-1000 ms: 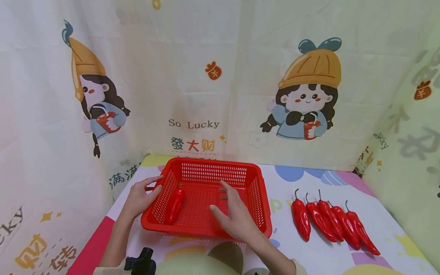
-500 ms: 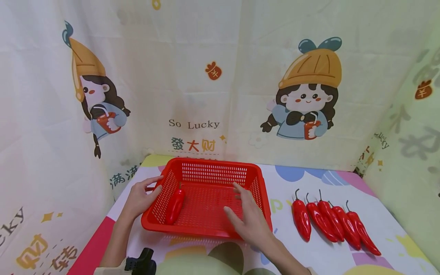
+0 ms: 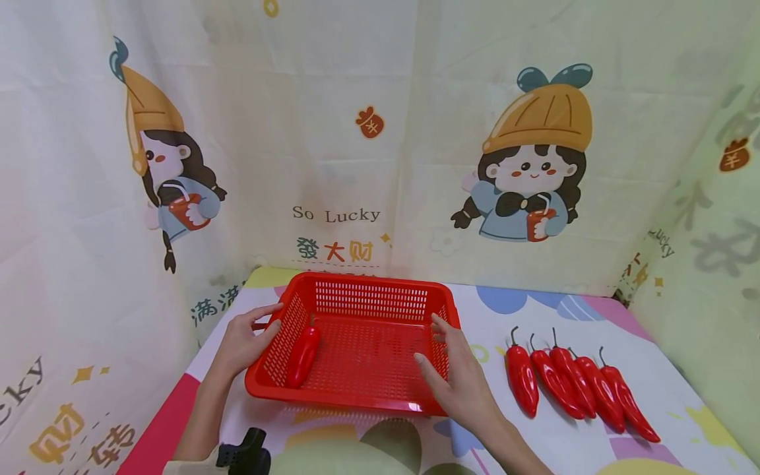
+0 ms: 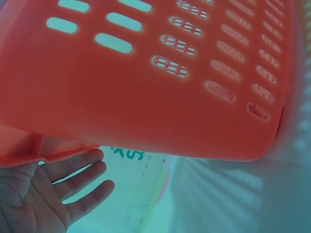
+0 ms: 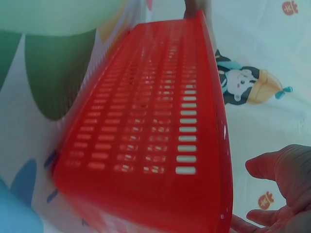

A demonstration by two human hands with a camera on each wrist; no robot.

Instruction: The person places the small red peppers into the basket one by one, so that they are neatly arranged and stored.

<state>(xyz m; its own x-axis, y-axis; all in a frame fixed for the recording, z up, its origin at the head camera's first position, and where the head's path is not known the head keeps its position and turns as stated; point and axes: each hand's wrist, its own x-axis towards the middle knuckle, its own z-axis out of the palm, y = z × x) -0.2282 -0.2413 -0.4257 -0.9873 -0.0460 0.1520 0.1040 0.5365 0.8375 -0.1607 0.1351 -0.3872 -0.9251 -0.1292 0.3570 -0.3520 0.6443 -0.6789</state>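
Observation:
A red plastic basket [image 3: 356, 399] with slotted walls stands on the table, and one glossy red chili pepper [image 3: 303, 356] lies along its left side. My left hand [image 3: 242, 340] rests at the basket's left rim. In the left wrist view, several fingers [image 4: 90, 199] extend straight beneath that rim; the rim hides the thumb. My right hand [image 3: 466, 376] hovers over the basket's right edge, fingers spread and thumb apart, holding nothing. The right wrist view has this hand [image 5: 286, 194] beside the rim, with a gap between thumb and rim.
Several red chili peppers [image 3: 572, 382] lie side by side on the patterned tablecloth [image 3: 487, 323] to the right of the basket. A printed curtain [image 3: 415, 165] hangs behind the table and along both sides.
My right hand has moved rightward from above the basket's inside to its right edge, with the fingers still spread. The left hand, the basket and the peppers have stayed in place.

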